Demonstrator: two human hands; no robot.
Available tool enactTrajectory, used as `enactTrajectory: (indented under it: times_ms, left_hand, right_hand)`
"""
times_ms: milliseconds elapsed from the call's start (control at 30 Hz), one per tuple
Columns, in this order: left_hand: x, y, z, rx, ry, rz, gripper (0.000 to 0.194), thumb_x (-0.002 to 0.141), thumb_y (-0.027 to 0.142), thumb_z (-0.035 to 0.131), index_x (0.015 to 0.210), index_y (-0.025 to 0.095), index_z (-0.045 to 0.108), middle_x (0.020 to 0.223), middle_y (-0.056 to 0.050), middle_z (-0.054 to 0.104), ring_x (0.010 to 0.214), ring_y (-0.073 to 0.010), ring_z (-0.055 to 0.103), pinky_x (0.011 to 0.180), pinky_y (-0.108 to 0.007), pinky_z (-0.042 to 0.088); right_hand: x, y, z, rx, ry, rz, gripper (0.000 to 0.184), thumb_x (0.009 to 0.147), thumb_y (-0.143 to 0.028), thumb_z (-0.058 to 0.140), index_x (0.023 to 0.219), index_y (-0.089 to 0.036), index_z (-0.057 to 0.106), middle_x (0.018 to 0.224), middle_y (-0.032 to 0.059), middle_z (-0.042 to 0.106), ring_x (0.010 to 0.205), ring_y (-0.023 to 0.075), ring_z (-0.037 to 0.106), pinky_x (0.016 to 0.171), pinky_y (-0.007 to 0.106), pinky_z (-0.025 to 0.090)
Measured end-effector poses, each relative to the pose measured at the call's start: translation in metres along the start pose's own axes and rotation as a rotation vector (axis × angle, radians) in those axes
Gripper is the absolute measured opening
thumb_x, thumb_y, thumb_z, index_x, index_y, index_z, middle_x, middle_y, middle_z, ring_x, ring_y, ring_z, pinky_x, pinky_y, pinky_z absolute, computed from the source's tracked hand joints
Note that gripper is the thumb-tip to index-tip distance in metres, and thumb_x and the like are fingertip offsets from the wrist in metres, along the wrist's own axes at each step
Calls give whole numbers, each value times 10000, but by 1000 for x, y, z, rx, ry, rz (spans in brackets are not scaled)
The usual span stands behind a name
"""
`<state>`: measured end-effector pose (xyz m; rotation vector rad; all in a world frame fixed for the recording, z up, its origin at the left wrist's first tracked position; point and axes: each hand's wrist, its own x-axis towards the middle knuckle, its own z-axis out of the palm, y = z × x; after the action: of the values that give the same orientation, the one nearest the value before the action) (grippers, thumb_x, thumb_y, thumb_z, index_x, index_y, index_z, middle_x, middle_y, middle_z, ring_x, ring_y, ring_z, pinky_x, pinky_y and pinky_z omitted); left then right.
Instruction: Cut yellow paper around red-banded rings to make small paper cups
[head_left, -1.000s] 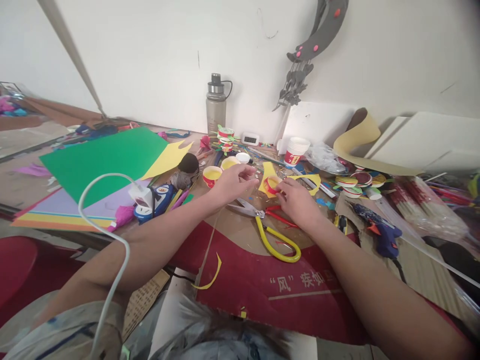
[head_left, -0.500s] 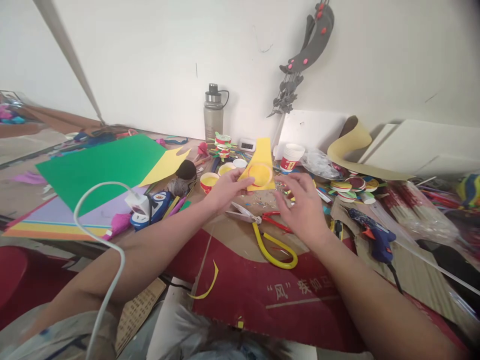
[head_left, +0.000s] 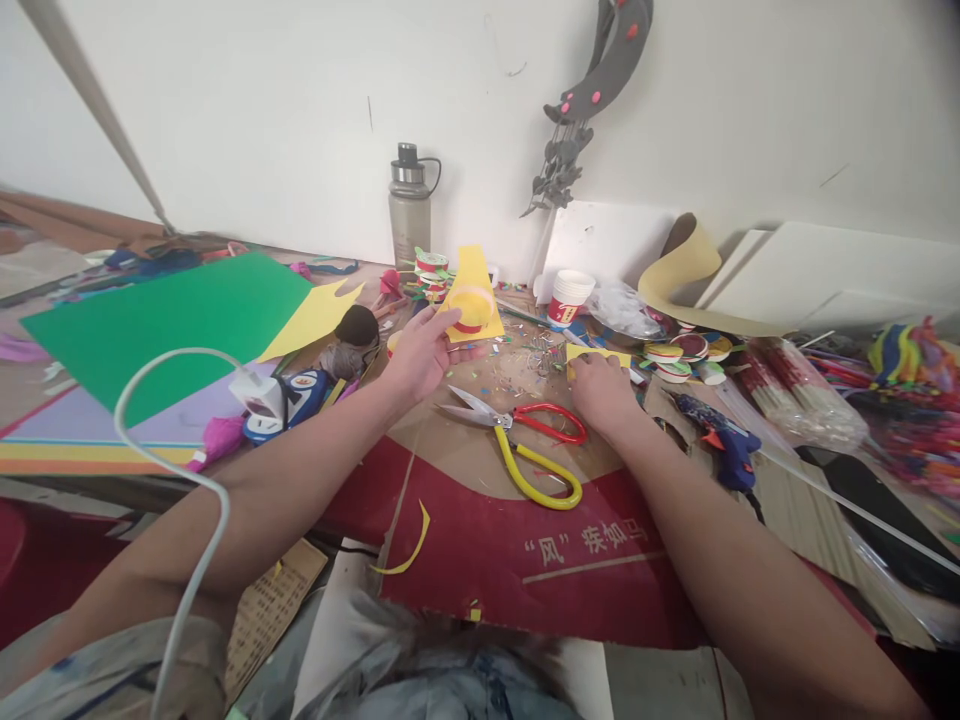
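Observation:
My left hand holds up a strip of yellow paper, with a cut-down paper cup ring set against its lower part. The ring shows a pale rim and a red band. My right hand is low over the table at the right, its fingers closed on another piece of yellow paper; its fingertips are partly hidden. Between my forearms lie scissors with one red and one yellow handle, blades parted and pointing left.
Behind stand a grey bottle and stacked paper cups. Green paper and a power strip with a white cable lie left. At right are a blue glue gun and small cup-ring pieces. Paper bits litter the cardboard.
My left hand has taken the yellow strip with the cup ring and lifted it up and left. My right hand let go of these and moved right onto the other yellow paper.

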<state>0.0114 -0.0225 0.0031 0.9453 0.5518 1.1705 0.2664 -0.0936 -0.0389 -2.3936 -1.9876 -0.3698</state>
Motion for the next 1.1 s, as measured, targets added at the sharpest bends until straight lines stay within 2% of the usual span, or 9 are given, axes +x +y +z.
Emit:
enactTrajectory:
  times_ms: [200,333,500,667,733,833,967,1033,1100]
  left_hand:
    - [2,0,-1,25,6,15,302,770,263,832,970,195,616,1082,-74,782,1122,-262,754,932,-456,674]
    - [8,0,-5,67,23,53,328,746,288,862,924,213,597,1030,-45,773,1106,-249,757,952,-462,667]
    - [14,2,-8,110,77,89,370,730,307,878,926,217,578,1040,-25,770,1118,-236,757,995,-439,644]
    - [12,2,-8,147,40,81,348,757,288,861,994,200,622,1085,-60,776,1128,-256,753,964,-416,645]
    - [12,0,-9,161,28,75,377,766,315,859,1055,197,648,1094,-74,782,1097,-258,757,921,-395,650]
    - [14,-3,-11,165,34,75,414,770,371,858,1102,210,671,1099,-86,787,1033,-250,761,842,-362,649]
    - [18,-4,-14,139,27,88,414,769,404,837,1090,198,677,1135,-113,778,1025,-261,758,814,-366,637]
    - [18,-3,-15,117,27,94,397,764,398,827,1071,192,682,1143,-123,779,1053,-276,754,818,-370,635]
    - [19,1,-15,77,37,99,362,759,375,818,1049,198,694,1143,-122,787,1079,-281,752,814,-355,636]
  right_hand:
    - [-2,0,-25,155,133,8,413,982,-254,542,1319,-97,720,1266,251,694,1196,404,609,978,521,488]
    - [-12,-10,-49,520,154,-111,366,902,-271,694,1235,-131,756,1109,145,750,959,268,671,901,400,526]
    - [-58,-45,-86,942,-81,-537,330,901,-352,767,1206,-227,779,981,31,774,779,162,657,751,295,534]
    - [-83,-64,-104,1058,-346,-999,271,937,-370,786,1189,-270,790,1073,13,799,876,135,720,869,279,554]
    - [-77,-57,-101,1078,-291,-948,236,985,-401,726,1161,-257,793,1014,16,795,833,134,716,821,273,550]
    - [-60,-37,-89,907,-159,-627,273,1003,-419,682,1181,-236,780,991,43,777,859,177,711,795,300,538]
    - [-52,-24,-73,359,-276,-481,679,755,-330,909,1399,-269,701,1131,106,731,977,281,704,814,351,526]
    - [-57,-28,-71,262,-319,-472,816,759,-289,889,1522,-320,602,1161,104,710,977,277,702,797,332,514]
    - [-63,-37,-73,243,-333,-472,793,816,-292,821,1563,-322,555,1156,109,701,968,269,698,781,318,501]
